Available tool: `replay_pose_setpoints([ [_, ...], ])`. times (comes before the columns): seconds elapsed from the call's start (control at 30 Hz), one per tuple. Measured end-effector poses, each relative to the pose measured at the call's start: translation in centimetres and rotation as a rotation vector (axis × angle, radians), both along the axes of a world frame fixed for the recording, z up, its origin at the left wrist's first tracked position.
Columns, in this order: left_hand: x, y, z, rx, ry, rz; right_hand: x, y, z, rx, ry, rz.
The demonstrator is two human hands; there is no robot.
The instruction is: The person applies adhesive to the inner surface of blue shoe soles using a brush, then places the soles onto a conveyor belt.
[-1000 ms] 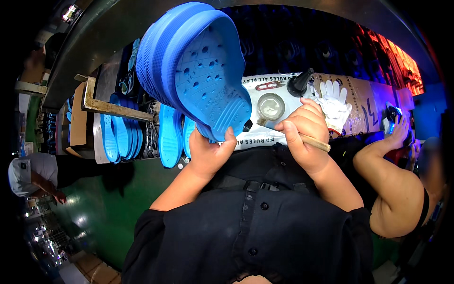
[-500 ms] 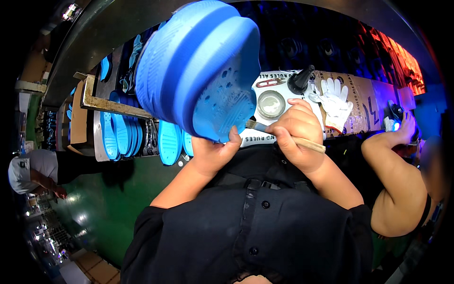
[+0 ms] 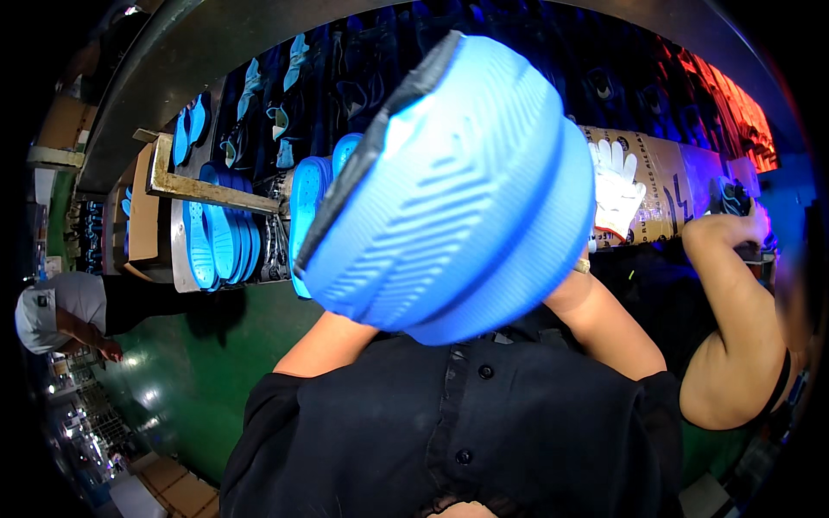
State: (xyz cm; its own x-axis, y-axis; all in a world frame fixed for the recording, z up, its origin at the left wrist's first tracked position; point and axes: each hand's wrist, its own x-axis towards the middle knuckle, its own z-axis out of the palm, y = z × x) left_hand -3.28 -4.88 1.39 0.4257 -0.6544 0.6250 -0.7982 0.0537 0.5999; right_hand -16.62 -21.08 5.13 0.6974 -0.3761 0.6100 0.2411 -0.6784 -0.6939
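A bent stack of blue foam shoe soles (image 3: 449, 190), ribbed with a chevron tread and a black strip along its left edge, fills the middle of the view. It hides most of both my hands. My left forearm (image 3: 328, 345) runs up behind its lower left side; the fingers on that side are covered. At the stack's right lower edge my right hand (image 3: 570, 289) shows only near the wrist, beside the butt of a wooden brush handle (image 3: 585, 265). The brush's bristles are out of sight behind the soles.
White gloves (image 3: 617, 190) lie on a cardboard box (image 3: 661, 173) to the right. Several blue soles (image 3: 226, 246) stand at the left near a rusty metal bar (image 3: 220, 194). Dark shoe parts fill the rack behind. A co-worker's arm (image 3: 734, 293) reaches in at right; another person (image 3: 60, 306) is far left.
The sole stack has swung right and toward me, turning its ribbed outer face up. It now covers my hands, the brush head, and the jar and black bottle seen earlier.
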Motion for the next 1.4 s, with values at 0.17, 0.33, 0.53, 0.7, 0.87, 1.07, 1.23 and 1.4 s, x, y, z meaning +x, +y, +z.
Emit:
replay_pose_setpoints([
  [0.17, -0.4, -0.4, 1.0, 0.021, -0.069, -0.005, -1.0, -0.6, 0.7, -0.085, 0.073, -0.005],
  [0.33, -0.3, -0.6, 1.4, -0.022, 0.095, -0.026, -2.6, -1.6, 1.0, -0.068, 0.127, -0.064],
  [0.53, -0.2, -1.5, 7.9, -0.15, 0.738, -0.166, -4.7, -3.6, -0.5, 0.019, -0.052, -0.196],
  [0.7, -1.6, -6.0, 13.7, 0.496, 1.288, -0.749, -8.3, -5.4, -1.4, 0.071, -0.02, -0.26],
  [0.87, -7.0, -24.4, 17.6, 0.475, 1.34, -1.263, -12.2, -6.5, -3.5, 0.378, 0.026, -0.422],
  [1.07, -12.7, -39.1, 22.1, -0.132, 1.609, -0.933, -13.8, -7.1, -3.0, 0.346, -0.018, -0.41],
  [1.23, -11.7, -28.7, 16.2, 0.184, 1.204, -0.927, -14.4, -7.6, -4.9, 0.44, 0.008, -0.43],
  [1.4, 0.3, -16.0, 5.5, 0.33, 0.865, -0.334, -13.1, -7.6, -5.6, 0.479, -0.03, -0.388],
])
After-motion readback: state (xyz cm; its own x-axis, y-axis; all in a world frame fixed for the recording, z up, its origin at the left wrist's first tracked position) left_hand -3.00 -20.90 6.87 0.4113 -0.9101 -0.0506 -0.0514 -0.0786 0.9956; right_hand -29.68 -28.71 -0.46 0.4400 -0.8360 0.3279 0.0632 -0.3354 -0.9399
